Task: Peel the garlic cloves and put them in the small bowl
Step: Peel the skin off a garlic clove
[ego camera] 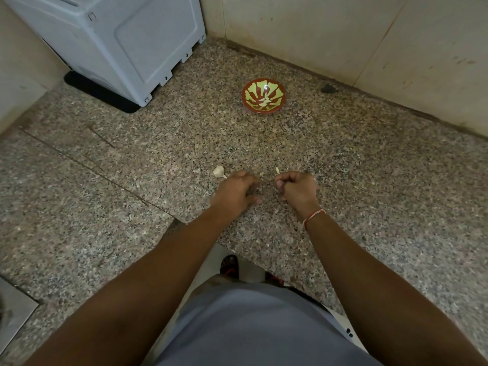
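Working near the front edge of the speckled granite tabletop (pixel 343 180): left hand (pixel 235 192) hovering with fingers loosely curled, holding nothing visible; right hand (pixel 297 190) curling fingers around something small, probably a clove, though hidden. Lying just beyond, a papery white garlic bulb (pixel 218 171) and a pale clove (pixel 277 170). Probably light, firm, brittle-skinned; best pinching at the tips. Sitting farther back, the glossy red-and-green small bowl (pixel 274 108), peeled pieces inside.

1. The round red-and-green patterned small bowl (pixel 263 98) sits near the speckled granite counter's (pixel 369 180) back edge.
2. The white garlic bulb (pixel 219 171) lies nearer the front edge (left of the bowl).
3. The pale grey plastic appliance (pixel 118 43) fills the back-left corner.
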